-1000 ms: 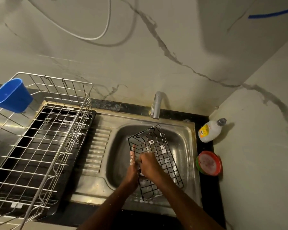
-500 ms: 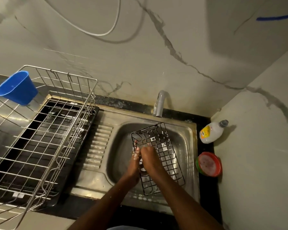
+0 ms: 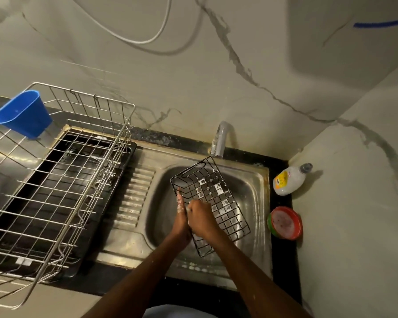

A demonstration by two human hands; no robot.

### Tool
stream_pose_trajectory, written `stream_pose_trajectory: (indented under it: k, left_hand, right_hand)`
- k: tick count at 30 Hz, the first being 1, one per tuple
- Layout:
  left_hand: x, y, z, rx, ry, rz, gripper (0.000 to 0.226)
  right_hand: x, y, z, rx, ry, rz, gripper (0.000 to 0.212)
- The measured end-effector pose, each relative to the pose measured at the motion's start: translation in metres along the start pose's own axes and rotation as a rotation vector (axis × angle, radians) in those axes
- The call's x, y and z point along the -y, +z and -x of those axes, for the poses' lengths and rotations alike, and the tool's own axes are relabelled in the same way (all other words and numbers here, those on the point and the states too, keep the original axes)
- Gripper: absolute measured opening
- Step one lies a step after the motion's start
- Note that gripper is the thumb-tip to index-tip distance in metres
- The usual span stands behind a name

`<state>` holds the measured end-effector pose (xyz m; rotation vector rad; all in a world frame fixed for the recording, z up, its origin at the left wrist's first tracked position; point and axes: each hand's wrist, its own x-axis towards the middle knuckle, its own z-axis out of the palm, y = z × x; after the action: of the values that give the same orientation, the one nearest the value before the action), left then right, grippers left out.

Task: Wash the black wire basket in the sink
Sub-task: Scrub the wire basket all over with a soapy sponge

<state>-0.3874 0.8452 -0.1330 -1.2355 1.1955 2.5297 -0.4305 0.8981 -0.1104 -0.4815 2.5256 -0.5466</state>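
Black wire basket [image 3: 213, 198] (soapy) held tilted over sink [image 3: 257, 180]; left hand [image 3: 180, 220] fingers pressed together at rim, right hand [image 3: 201, 218] curled onto wires.

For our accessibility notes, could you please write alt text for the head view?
Two soapy hands, left hand and right hand, hold a black basket tilted over a steel sink below a tap; a rack stands left.

No legible text in view. White bottle [image 3: 289, 180] beside the sink [image 3: 260, 180] carries a yellow label with small red marks at its top edge; characters too small and blurred to read.
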Motion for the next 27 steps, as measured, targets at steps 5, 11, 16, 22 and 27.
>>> stream_pose_trajectory:
  k: [5,11,16,22,27]
  left_hand:
    - [-0.003,-0.013,-0.001,0.017,-0.069,0.053,0.041]
    - [0.002,-0.006,-0.004,0.008,-0.035,-0.054,0.06]
    - [0.003,-0.007,-0.006,0.014,-0.015,-0.062,0.061]
    - [-0.01,-0.008,-0.004,0.034,-0.039,-0.029,0.032]
    - [-0.004,-0.007,-0.009,0.014,-0.016,-0.038,0.038]
  right_hand:
    - [-0.02,0.002,0.032,0.279,-0.063,0.192,0.016]
    - [0.012,-0.026,-0.026,-0.141,-0.075,0.137,0.017]
    - [-0.001,-0.003,-0.007,0.057,-0.048,0.199,0.021]
    - [-0.036,0.009,0.008,0.296,0.032,0.272,0.021]
    - [-0.016,-0.017,-0.023,-0.059,-0.069,0.267,0.03]
